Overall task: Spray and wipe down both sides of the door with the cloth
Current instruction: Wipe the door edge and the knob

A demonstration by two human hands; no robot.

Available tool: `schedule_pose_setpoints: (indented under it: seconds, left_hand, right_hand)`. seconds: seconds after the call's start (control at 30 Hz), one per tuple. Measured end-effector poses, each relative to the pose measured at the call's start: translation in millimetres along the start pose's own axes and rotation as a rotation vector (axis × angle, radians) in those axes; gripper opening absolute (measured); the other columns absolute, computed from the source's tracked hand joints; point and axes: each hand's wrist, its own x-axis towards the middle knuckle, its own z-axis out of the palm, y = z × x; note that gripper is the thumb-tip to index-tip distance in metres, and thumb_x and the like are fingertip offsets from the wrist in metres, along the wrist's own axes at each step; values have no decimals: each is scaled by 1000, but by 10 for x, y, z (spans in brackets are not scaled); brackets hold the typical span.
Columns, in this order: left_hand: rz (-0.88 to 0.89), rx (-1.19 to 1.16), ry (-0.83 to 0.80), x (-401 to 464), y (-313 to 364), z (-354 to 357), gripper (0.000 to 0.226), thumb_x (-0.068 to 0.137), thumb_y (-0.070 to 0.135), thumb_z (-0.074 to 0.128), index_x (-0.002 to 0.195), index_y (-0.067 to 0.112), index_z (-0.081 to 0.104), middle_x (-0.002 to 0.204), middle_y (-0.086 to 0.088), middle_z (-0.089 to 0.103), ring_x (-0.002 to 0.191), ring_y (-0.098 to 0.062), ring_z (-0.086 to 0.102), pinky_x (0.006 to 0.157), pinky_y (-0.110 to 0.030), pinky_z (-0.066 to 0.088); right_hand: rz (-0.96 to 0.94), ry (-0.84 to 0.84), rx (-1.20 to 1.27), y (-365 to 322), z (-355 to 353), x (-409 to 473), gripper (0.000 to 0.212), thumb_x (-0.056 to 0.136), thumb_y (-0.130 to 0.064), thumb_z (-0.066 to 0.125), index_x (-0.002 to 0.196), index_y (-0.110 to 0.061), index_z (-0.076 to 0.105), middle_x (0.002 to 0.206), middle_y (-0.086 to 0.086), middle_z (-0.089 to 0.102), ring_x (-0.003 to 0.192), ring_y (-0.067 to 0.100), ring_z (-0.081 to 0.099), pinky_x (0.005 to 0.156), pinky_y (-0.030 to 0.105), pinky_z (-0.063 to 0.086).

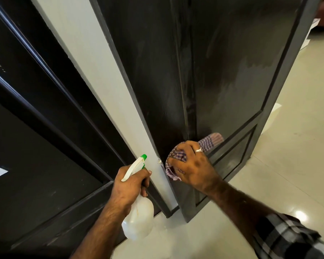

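One door [222, 75] face shows damp streaks above the right grip [192, 163], which presses the cloth [178, 156] low on it. Left grip [131, 184] clamps the bottle [138, 219] beside. Other side likely remains.

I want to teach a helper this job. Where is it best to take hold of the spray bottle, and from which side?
Best at the narrow neck under the white head of the spray bottle, as the left hand grips it now. Probably come from behind, opposite the green nozzle: the neck is slim enough to wrap, the wide body hangs below, and a finger can reach the trigger.
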Motion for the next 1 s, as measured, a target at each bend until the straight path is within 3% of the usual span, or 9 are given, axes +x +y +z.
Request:
schedule_pose_setpoints:
  seconds: [0.13, 0.27, 0.33, 0.43, 0.5, 0.6, 0.7, 0.83, 1.0]
  left_hand:
    - [3, -13, 0, -64, -3, -11, 29, 96, 18, 73, 110, 29, 51, 79, -16, 69, 54, -20, 58, 60, -36, 56]
    - [-9, -2, 40, -85, -74, -80, 28, 94, 17, 73, 113, 25, 54, 89, -20, 71, 60, -23, 61, 64, -38, 58]
    - [-30, -8, 61, -110, -88, -138, 36, 94, 17, 73, 120, 26, 50, 91, -20, 70, 57, -20, 61, 58, -35, 58]
    - [-35, -29, 69, -174, -80, -203, 39, 95, 17, 73, 124, 26, 48, 96, -20, 69, 61, -21, 61, 55, -32, 56]
    - [-39, -16, 79, -186, -93, -255, 42, 93, 19, 74, 126, 25, 48, 104, -18, 68, 71, -26, 64, 58, -35, 57]
    - [-19, -52, 36, -188, -93, -311, 36, 95, 19, 74, 121, 26, 51, 86, -16, 71, 60, -22, 61, 60, -36, 57]
    - [3, -69, 10, -172, -71, -374, 32, 95, 18, 74, 117, 26, 51, 78, -15, 69, 54, -20, 59, 61, -36, 57]
    - [3, -108, -13, -70, -89, -493, 32, 95, 16, 73, 117, 25, 52, 76, -14, 69, 51, -19, 58, 61, -37, 57]
    - [58, -103, -85, 109, -118, -746, 13, 96, 13, 71, 104, 16, 61, 74, -16, 67, 49, -20, 55, 57, -35, 54]
  right_hand:
    - [766, 215, 688, -408, 67, 86, 44, 89, -38, 84, 125, -29, 60, 134, 1, 53, 115, 13, 60, 85, 18, 56]
    - [1423, 373, 1398, -578, 18, 307, 10, 101, -36, 71, 108, -30, 69, 108, 5, 77, 101, 29, 76, 87, 52, 66]
    - [1578, 356, 1766, -533, -118, 387, 30, 107, -39, 60, 111, -15, 77, 100, 11, 82, 94, 32, 78, 89, 51, 64]
    - [1571, 178, 1983, -503, -307, 379, 54, 111, -50, 43, 113, -8, 77, 98, 16, 81, 90, 32, 77, 85, 46, 62]
    - [1556, 151, 2035, -520, -343, 314, 56, 108, -56, 47, 115, -9, 78, 107, 16, 80, 92, 32, 79, 83, 45, 63]
    - [1513, 101, 1986, -505, -382, 258, 54, 105, -56, 57, 120, -9, 78, 120, 17, 79, 106, 34, 76, 99, 52, 60]
    - [1453, 20, 1612, -562, -426, 255, 43, 106, -53, 59, 116, -15, 76, 112, 13, 81, 102, 31, 78, 93, 49, 63]
    - [954, 101, 1106, -520, -316, -13, 35, 101, -42, 68, 134, -33, 61, 120, -1, 74, 107, 19, 75, 84, 36, 66]
    - [859, 77, 1552, -196, -279, -258, 47, 104, -6, 66, 150, -10, 57, 138, 19, 69, 125, 37, 69, 96, 51, 63]
